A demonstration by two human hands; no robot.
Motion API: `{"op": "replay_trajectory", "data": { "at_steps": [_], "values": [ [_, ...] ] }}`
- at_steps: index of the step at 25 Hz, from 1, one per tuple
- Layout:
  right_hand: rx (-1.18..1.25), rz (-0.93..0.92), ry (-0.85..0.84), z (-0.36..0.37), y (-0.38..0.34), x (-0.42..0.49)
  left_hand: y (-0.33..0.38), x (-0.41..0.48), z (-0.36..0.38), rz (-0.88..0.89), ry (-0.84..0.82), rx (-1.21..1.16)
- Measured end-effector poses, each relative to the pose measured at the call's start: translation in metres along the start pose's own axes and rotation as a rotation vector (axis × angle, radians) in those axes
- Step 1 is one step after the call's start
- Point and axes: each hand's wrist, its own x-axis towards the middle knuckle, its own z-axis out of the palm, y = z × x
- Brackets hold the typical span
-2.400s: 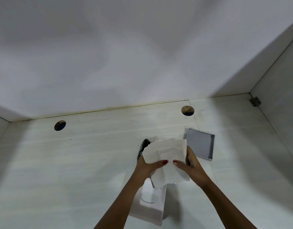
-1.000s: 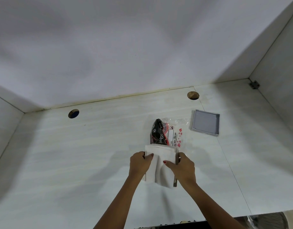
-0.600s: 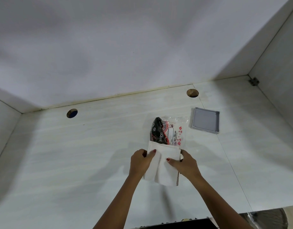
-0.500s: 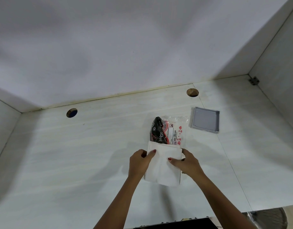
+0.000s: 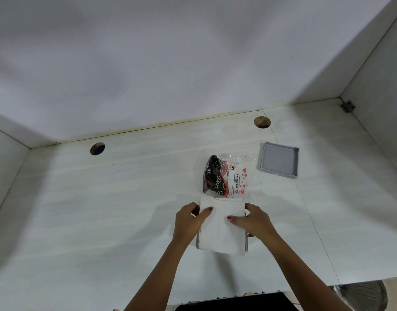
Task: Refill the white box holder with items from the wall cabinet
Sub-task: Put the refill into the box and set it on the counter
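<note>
A stack of white tissues [image 5: 222, 230] lies in the white box holder [image 5: 246, 242] on the pale counter; only the holder's thin side edges show beside the tissues. My left hand [image 5: 188, 221] grips the stack's left edge with its thumb on top. My right hand [image 5: 253, 221] holds the right edge, thumb pressing on the tissues. Just behind the stack lies a torn plastic tissue wrapper [image 5: 224, 176], black and clear with red print.
A grey square lid [image 5: 279, 162] lies to the right of the wrapper. Two round cable holes [image 5: 97, 148] [image 5: 262, 122] sit near the back wall. Side walls stand left and right. A dark object [image 5: 235, 303] and a fan [image 5: 361, 296] show below the counter's front edge.
The tissues were held up above the holder; now they lie flat down in it. The wrapper behind has come into view, and both hands have spread to the stack's sides.
</note>
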Motion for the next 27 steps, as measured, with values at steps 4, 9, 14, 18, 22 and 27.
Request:
{"op": "replay_trajectory", "data": {
  "at_steps": [4, 9, 14, 18, 22, 27],
  "values": [
    [-0.032, -0.058, 0.059, 0.005, 0.003, 0.0, -0.001, -0.004, 0.001, -0.018, 0.008, -0.017],
    [-0.027, -0.128, 0.081, 0.011, 0.002, 0.003, 0.004, 0.001, 0.001, -0.07, -0.015, -0.091],
    [-0.013, -0.137, 0.198, 0.023, 0.012, 0.008, -0.001, 0.001, 0.007, -0.017, 0.051, 0.007],
    [-0.028, -0.16, 0.252, 0.034, 0.019, 0.006, -0.012, -0.003, 0.014, 0.136, 0.114, 0.099],
    [-0.013, -0.168, 0.3, 0.042, 0.024, 0.006, -0.015, -0.001, 0.019, 0.065, 0.148, 0.045],
    [-0.111, -0.136, 0.292, 0.048, 0.022, 0.013, -0.009, 0.008, 0.022, -0.095, -0.022, 0.286]
  ]
}}
